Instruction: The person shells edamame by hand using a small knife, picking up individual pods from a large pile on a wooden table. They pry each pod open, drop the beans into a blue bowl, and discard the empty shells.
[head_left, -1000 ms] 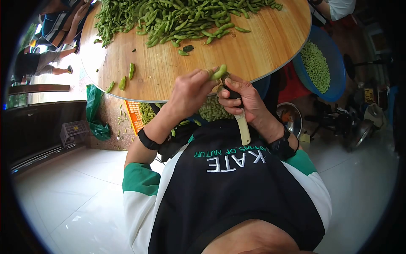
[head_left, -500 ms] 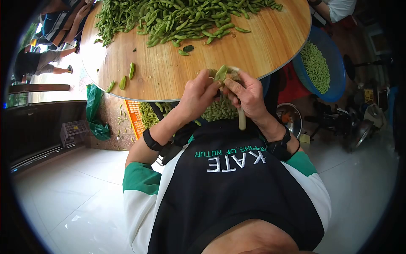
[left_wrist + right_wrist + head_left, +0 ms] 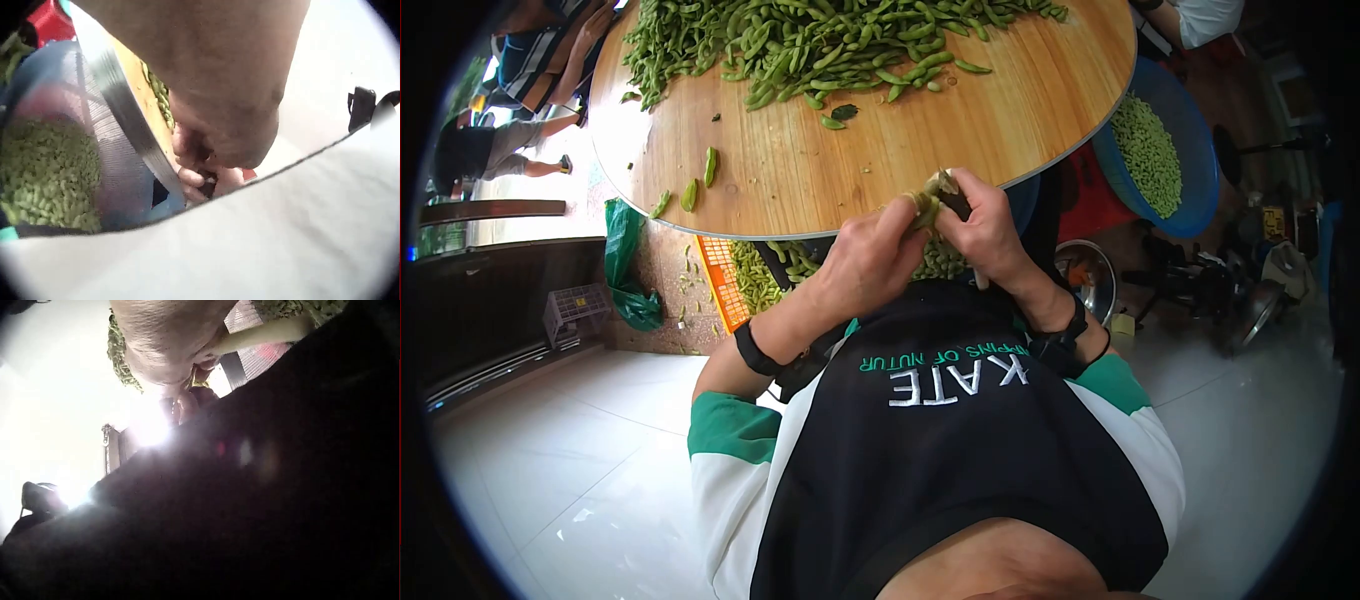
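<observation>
My left hand point(image 3: 870, 250) pinches a green bean pod point(image 3: 926, 207) at the near edge of the round wooden table point(image 3: 800, 175). Right against it, my right hand point(image 3: 990, 235) grips a tool with a cream handle point(image 3: 265, 336), its working end hidden among the fingers. Something dark lies inside the right hand's curled fingers. The two hands meet over the pod. Shelled beans point(image 3: 50, 175) fill a basin point(image 3: 119, 150) below the hands. A large heap of bean pods point(image 3: 830, 50) covers the far side of the table.
Three loose pods point(image 3: 690, 196) lie at the table's left. Beneath it stands an orange basket point(image 3: 715, 280) of pods. To the right are a blue basin point(image 3: 1203, 190) of shelled beans and a metal bowl point(image 3: 1103, 268). A green plastic bag point(image 3: 628, 270) and other people are at the left.
The hands have drawn closer together around the pod, which shows less now. The tool's cream handle, plain to see earlier, has swung mostly behind the right hand.
</observation>
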A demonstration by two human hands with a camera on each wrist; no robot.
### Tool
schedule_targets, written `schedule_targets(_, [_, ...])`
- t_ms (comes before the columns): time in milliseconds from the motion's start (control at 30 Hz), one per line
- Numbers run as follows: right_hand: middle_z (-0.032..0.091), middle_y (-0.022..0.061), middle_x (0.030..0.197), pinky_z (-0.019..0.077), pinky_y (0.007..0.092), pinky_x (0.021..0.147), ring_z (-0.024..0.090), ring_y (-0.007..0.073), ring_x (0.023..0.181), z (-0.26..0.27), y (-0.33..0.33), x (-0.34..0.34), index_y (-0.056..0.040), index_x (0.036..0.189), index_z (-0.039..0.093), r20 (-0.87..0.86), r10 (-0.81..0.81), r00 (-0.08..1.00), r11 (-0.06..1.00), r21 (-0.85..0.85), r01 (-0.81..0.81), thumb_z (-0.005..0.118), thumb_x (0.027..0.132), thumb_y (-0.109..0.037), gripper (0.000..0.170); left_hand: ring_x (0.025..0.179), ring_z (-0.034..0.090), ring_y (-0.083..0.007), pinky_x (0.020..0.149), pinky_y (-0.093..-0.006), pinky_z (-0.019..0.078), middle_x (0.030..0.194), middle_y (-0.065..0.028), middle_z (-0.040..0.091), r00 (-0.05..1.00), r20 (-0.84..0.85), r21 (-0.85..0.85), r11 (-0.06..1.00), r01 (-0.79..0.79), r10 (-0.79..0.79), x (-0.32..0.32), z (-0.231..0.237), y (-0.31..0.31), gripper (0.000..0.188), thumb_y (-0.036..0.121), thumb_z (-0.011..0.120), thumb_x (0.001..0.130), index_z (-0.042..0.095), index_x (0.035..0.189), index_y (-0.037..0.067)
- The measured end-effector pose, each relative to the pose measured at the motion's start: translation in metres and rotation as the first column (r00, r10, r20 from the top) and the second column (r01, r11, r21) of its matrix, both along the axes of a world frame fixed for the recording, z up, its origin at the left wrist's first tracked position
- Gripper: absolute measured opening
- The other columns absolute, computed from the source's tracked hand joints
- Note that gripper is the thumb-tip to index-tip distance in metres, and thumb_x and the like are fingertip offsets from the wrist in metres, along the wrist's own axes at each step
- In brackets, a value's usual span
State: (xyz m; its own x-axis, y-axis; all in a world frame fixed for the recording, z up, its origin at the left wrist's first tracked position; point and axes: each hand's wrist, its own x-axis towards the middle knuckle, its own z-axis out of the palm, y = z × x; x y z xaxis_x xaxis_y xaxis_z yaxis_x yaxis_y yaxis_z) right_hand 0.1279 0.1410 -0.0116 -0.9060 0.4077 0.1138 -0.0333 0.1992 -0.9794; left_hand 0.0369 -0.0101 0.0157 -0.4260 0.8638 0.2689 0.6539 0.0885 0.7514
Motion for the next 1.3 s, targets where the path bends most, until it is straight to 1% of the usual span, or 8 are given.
schedule_targets(67, [0.050,0.0032,0.060,0.0382,0.0274,0.047,0.049,0.0104,0.051,0.006,0.001,0.001,0.0002,0.087,0.053,0.078,0.064,0.995,0.964,-0.263,-0.042,0.054,0.081,-0.003,0.006,0.062,0.061,-0.0182,0.055,-0.0290,0.0464,0.074,-0.0101,0.063,0.998,0.064,0.026,0.999,-0.025,0.023,0.004,-0.007,0.000,0.018,0.002,0.065,0.083,0.053,0.096,-0.001])
schedule_targets(133, [0.049,0.0021,0.058,0.0351,0.0252,0.043,0.047,0.0088,0.048,0.007,0.004,0.001,-0.0004,0.086,0.053,0.134,0.149,0.980,0.860,-0.507,-0.061,0.051,0.081,-0.003,0.006,0.075,0.059,-0.0090,0.064,-0.0246,0.0473,0.088,-0.0039,0.064,0.678,0.734,0.140,0.984,-0.106,-0.031,0.007,-0.014,0.003,0.025,-0.002,0.066,0.081,0.059,0.105,-0.001])
schedule_targets(200, [0.053,0.0015,0.066,0.0309,0.0198,0.040,0.042,0.0055,0.045,0.001,0.004,0.001,0.0002,0.089,0.055,0.030,0.174,0.984,0.764,-0.634,-0.116,0.048,0.082,-0.004,0.011,0.077,0.058,-0.0073,0.068,-0.0235,0.0474,0.086,-0.0013,0.063,0.595,0.803,0.141,0.983,-0.120,-0.042,0.005,-0.013,0.005,0.024,-0.002,0.065,0.083,0.059,0.106,-0.002])
schedule_targets(367, [0.053,0.0022,0.064,0.0316,0.0201,0.041,0.043,0.0058,0.047,0.002,0.005,0.003,0.0010,0.090,0.056,0.072,0.198,0.978,0.806,-0.580,-0.121,0.048,0.081,-0.002,0.012,0.081,0.058,-0.0075,0.073,-0.0218,0.0469,0.088,-0.0014,0.063,0.593,0.805,0.152,0.976,-0.159,-0.029,-0.001,-0.027,0.006,0.021,0.000,0.065,0.085,0.061,0.106,-0.001])
schedule_targets(533, [0.055,0.0039,0.065,0.0350,0.0208,0.044,0.047,0.0062,0.049,0.013,-0.003,0.010,0.0023,0.093,0.057,0.176,0.243,0.954,0.919,-0.357,-0.168,0.050,0.082,-0.004,0.014,0.077,0.061,-0.0106,0.064,-0.0246,0.0495,0.090,-0.0031,0.065,0.227,0.968,0.171,0.948,-0.267,-0.111,-0.013,-0.023,0.007,0.016,0.008,0.062,0.089,0.062,0.104,0.003])
schedule_targets(667, [0.060,0.0043,0.074,0.0446,0.0244,0.050,0.056,0.0082,0.055,0.009,-0.004,0.016,0.0008,0.091,0.058,0.067,0.236,0.969,0.965,-0.131,-0.226,0.056,0.088,-0.010,0.011,0.063,0.057,-0.0081,0.050,-0.0195,0.0416,0.081,-0.0029,0.065,0.296,0.955,0.095,0.971,-0.219,-0.026,-0.018,-0.009,0.002,0.013,0.011,0.061,0.091,0.062,0.101,0.003])
schedule_targets(867, [0.056,0.0045,0.081,0.0367,0.0170,0.044,0.046,0.0052,0.057,0.016,0.002,0.014,-0.0006,0.134,0.041,0.046,0.329,0.943,0.772,-0.588,-0.240,0.049,0.098,-0.021,0.042,0.055,0.045,-0.0035,0.047,-0.0165,0.0297,0.076,-0.0002,0.062,0.275,0.961,0.016,0.981,-0.193,0.038,-0.015,-0.015,-0.002,0.011,0.012,0.063,0.090,0.064,0.095,0.002])
schedule_targets(1300, [0.056,0.0019,0.077,0.0373,0.0174,0.041,0.045,0.0043,0.055,0.007,-0.001,0.012,-0.0003,0.125,0.050,-0.076,0.323,0.943,0.607,-0.748,-0.268,0.050,0.097,-0.014,0.032,0.062,0.050,-0.0052,0.055,-0.0186,0.0370,0.077,-0.0003,0.063,0.355,0.935,0.114,0.958,-0.263,-0.014,-0.010,-0.030,0.007,0.016,0.010,0.065,0.087,0.065,0.101,0.002])
